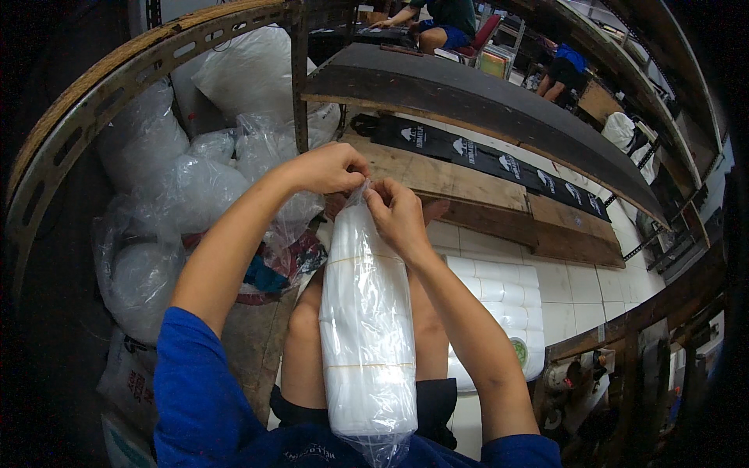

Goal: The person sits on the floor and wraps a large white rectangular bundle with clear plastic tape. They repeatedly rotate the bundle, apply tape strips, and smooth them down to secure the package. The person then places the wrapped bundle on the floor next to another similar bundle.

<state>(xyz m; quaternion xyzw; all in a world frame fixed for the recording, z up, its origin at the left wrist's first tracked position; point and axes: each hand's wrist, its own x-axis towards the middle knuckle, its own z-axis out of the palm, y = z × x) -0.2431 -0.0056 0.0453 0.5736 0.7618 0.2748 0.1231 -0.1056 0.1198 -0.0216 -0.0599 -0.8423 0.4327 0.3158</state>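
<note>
A long white bundle point(367, 312) lies along my lap, wrapped in a clear plastic bag point(382, 451). Thin yellowish bands point(370, 365) circle the bundle in two places. At its far end the bag narrows into a gathered neck. My left hand point(337, 168) has its fingers closed on that neck from the left. On the other side, the thumb and fingers of my right hand point(396, 212) pinch the same gathered plastic. Whether a small tie is between the fingertips is too small to tell.
Filled clear plastic bags point(195, 183) are heaped at left beside a metal shelf frame point(299, 86). More white bundles point(499, 300) lie on the tiled floor at right, near a round green-centred item point(520, 351). Wooden boards point(468, 183) stand ahead; other people point(449, 23) are farther back.
</note>
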